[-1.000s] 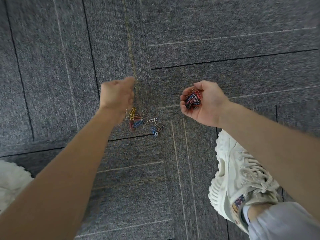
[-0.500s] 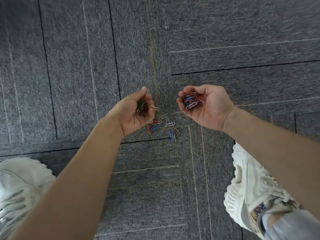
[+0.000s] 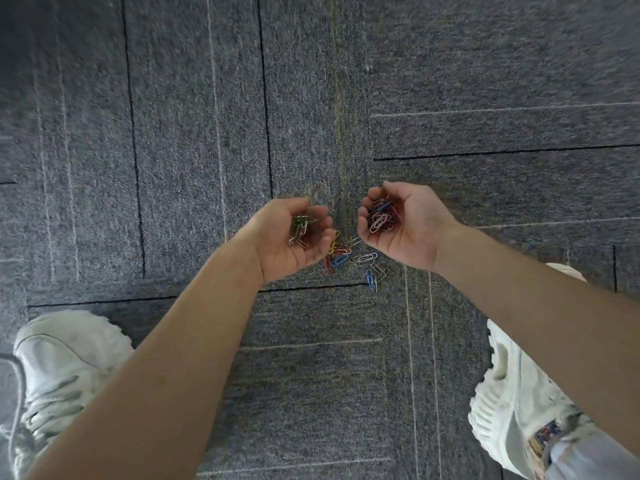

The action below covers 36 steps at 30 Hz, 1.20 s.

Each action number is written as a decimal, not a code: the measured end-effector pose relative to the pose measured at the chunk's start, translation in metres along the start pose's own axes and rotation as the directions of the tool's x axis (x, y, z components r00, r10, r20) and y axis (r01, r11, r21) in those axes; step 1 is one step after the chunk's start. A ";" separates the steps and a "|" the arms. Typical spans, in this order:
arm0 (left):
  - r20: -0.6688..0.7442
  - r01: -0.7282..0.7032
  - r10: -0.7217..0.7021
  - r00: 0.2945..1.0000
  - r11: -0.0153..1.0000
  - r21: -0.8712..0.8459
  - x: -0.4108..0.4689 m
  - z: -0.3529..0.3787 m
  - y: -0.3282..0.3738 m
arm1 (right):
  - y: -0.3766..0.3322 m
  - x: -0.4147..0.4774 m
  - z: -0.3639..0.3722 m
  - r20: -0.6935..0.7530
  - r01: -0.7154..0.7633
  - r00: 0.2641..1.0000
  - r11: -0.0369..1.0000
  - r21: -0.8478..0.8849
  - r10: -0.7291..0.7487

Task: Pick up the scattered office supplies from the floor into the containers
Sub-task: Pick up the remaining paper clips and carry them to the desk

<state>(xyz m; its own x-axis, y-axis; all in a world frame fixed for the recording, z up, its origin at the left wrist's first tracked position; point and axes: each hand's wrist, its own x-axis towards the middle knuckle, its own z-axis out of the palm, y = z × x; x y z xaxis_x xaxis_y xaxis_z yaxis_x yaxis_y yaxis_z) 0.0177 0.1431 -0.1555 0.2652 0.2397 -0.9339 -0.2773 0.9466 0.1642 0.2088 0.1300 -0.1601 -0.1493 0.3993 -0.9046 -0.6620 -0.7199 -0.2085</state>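
Both palms face up over grey carpet. My left hand [image 3: 294, 237] is cupped around a few paper clips [image 3: 299, 228], green and silver ones. My right hand [image 3: 401, 225] is cupped around a bigger pile of coloured paper clips [image 3: 381, 214], red, blue and pink. Between and just below the two hands, several loose paper clips [image 3: 349, 258] lie scattered on the floor, blue, red, yellow and silver. No container is in view.
Grey carpet tiles [image 3: 173, 150] with dark seams and thin pale lines fill the view. My left white sneaker [image 3: 59, 372] stands at the lower left, and my right white sneaker [image 3: 512, 403] at the lower right, under a light trouser cuff.
My left hand was knuckles-up over the clips on the floor; it has turned palm up with a few clips in it. The view has shifted, so both shoes show.
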 end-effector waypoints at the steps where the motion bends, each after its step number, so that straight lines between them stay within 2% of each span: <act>1: -0.012 0.004 -0.004 1.000 1.000 0.020 -0.002 -0.002 0.003 | 0.000 -0.001 0.005 -0.025 -0.009 1.000 1.000 -0.015 0.009; 4: -0.085 -0.023 0.032 0.996 0.994 0.108 -0.014 -0.006 0.018 | -0.008 -0.011 0.028 -0.080 -0.022 0.997 0.995 -0.101 0.014; 7: -0.139 -0.098 0.120 0.983 0.983 0.157 -0.045 -0.004 0.039 | -0.022 -0.045 0.066 -0.073 0.028 0.997 0.992 -0.124 -0.037; 9: -0.152 -0.162 0.181 0.972 0.979 0.125 -0.080 0.001 0.052 | -0.030 -0.079 0.092 -0.051 0.075 0.995 0.993 -0.089 -0.080; 14: -0.129 -0.270 0.256 0.958 0.957 -0.106 -0.201 0.005 0.060 | -0.019 -0.193 0.142 0.032 0.135 0.990 0.989 0.059 -0.137; 16: -0.136 -0.313 0.300 0.944 0.945 -0.094 -0.259 0.001 0.053 | -0.006 -0.249 0.160 0.027 0.145 0.989 0.986 0.083 -0.147; 18: -0.152 -0.383 0.368 0.917 0.920 -0.080 -0.324 -0.006 0.042 | 0.012 -0.315 0.179 0.057 0.161 0.985 0.984 0.083 -0.166; 22: -0.130 -0.513 0.497 0.858 0.840 -0.177 -0.462 -0.019 0.001 | 0.059 -0.444 0.208 0.161 0.194 0.964 0.973 0.126 -0.213; 25: -0.173 -0.588 0.562 0.809 0.780 -0.212 -0.552 -0.029 -0.038 | 0.097 -0.523 0.224 0.220 0.206 0.945 0.963 0.172 -0.241; 31: -0.203 -0.736 0.708 0.676 0.658 -0.156 -0.719 -0.051 -0.120 | 0.189 -0.650 0.280 0.317 0.232 0.917 0.970 0.072 -0.243; 36: -0.203 -0.811 0.790 0.579 0.531 -0.247 -0.813 -0.093 -0.163 | 0.265 -0.723 0.325 0.423 0.203 0.885 0.979 0.032 -0.197</act>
<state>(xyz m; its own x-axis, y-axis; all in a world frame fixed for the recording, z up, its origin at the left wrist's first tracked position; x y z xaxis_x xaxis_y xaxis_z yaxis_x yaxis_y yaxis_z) -0.2386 -0.2262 0.5477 -0.2526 0.8427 -0.4755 -0.5899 0.2554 0.7660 -0.0978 -0.1651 0.5599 -0.3118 0.7351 -0.6019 -0.7017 -0.6053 -0.3758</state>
